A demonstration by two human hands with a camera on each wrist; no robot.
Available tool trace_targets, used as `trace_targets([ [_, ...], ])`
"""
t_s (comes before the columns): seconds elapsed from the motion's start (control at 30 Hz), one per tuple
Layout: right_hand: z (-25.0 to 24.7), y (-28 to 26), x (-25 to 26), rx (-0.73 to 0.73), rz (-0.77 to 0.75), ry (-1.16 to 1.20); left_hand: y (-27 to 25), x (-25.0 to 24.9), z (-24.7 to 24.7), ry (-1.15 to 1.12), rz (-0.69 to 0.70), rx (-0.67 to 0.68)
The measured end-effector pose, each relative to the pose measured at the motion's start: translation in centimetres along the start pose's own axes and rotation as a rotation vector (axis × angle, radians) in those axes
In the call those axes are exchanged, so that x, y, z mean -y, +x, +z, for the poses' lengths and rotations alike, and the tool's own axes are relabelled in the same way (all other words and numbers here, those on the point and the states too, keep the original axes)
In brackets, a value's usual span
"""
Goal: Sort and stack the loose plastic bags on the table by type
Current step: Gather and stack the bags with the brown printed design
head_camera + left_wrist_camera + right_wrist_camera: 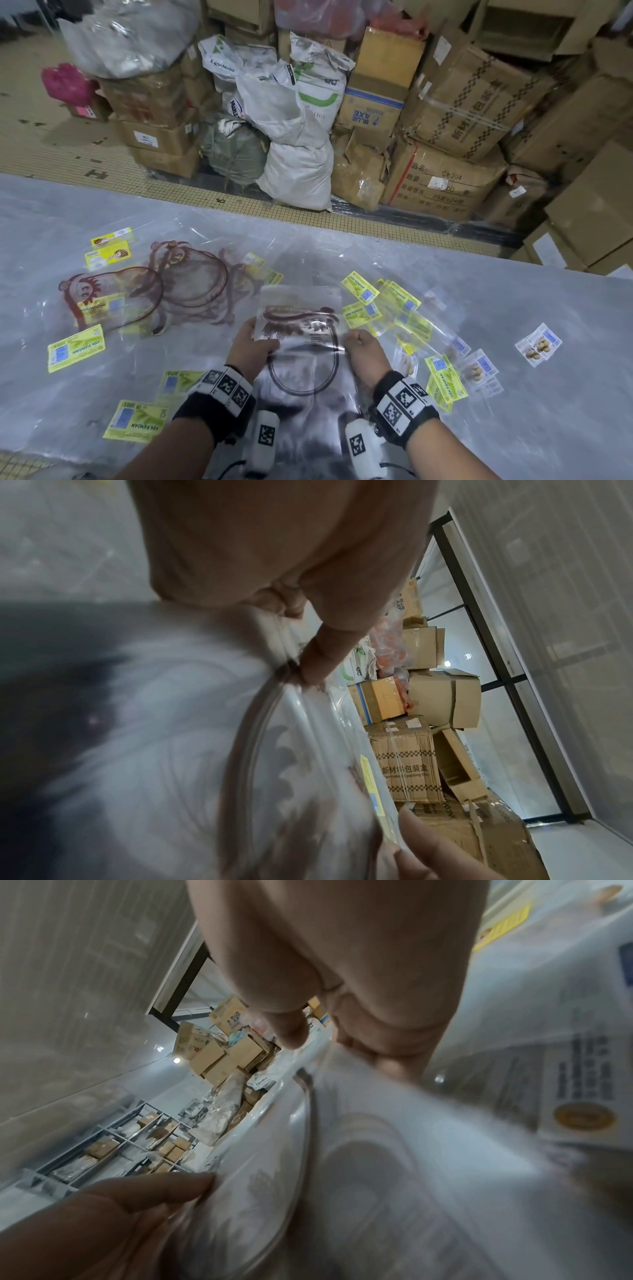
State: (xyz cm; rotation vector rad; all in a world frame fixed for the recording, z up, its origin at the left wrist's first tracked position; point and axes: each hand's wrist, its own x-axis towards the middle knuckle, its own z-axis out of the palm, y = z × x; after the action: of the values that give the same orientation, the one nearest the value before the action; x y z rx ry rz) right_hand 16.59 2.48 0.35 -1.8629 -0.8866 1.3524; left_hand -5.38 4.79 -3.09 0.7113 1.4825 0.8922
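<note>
Holding the clear bag (301,329) up over the table (513,291), your left hand (253,346) and right hand (363,346) each pinch one side edge. It looks thin, floppy and slippery, so keep hold of both edges. More brown-print bags (191,277) lie to the left.

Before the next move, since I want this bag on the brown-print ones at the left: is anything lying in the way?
Nothing visible blocks it. Both hands, left hand and right hand, hold the brown-print bag above the table. The brown-print bags lie left of it; only flat yellow-label bags lie around them.
</note>
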Motion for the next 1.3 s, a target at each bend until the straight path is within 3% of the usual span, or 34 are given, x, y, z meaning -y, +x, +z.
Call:
trace_targets([
  [0.23, 0.0, -0.6, 0.2, 0.148, 0.033, 0.102, 0.1, -0.4, 0.0, 0.007, 0.005, -0.022],
  [0.47, 0.0, -0.7, 0.3, 0.067, 0.065, 0.154, -1.0, -1.2, -0.1, 0.146, -0.009, 0.131],
  [0.63, 0.5, -0.9, 0.3, 0.071, 0.095, 0.195, -1.2, -0.9, -0.6, 0.208, 0.056, 0.11],
  [0.8, 1.1, -1.3, 0.5, 0.048, 0.079, 0.156, -0.8, -0.7, -1.0, 0.252, 0.032, 0.079],
  [1.3, 3.3, -3.5, 1.8, 0.035, 0.093, 0.27, 0.7, -1.0, -3.4, 0.197, 0.059, 0.2],
])
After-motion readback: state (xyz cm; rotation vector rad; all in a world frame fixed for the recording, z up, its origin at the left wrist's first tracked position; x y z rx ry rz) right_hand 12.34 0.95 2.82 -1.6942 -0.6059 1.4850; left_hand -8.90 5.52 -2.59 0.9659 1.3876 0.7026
